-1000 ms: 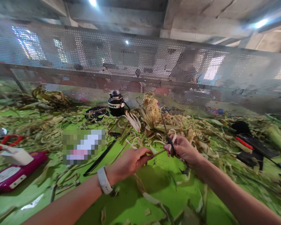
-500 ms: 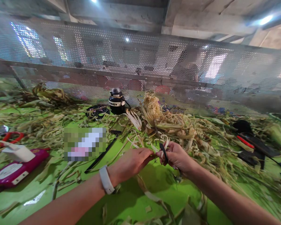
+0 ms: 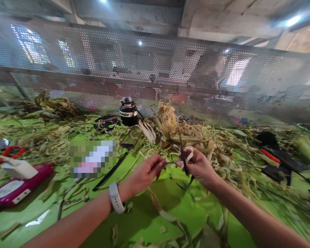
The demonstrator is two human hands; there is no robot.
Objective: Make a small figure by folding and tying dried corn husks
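In the head view my left hand, with a white band on its wrist, is closed in a pinch on a thin pale husk strip. This strip spans the small gap to my right hand. My right hand is closed round a dark, narrow, pointed tool whose tip points up and away; its kind is not clear. A pale strip loops over the right fingers. Under the right hand a dark thin shape shows against the green table.
Dry husk scraps cover much of the table, with a bundled husk clump ahead. A black bottle stands behind. Left are a black stick and a magenta power strip; a perforated screen rises behind.
My hands have moved slightly apart, the left one leftward, so the strip between them shows more. The dark tool has turned in my right hand, its tip now pointing up.
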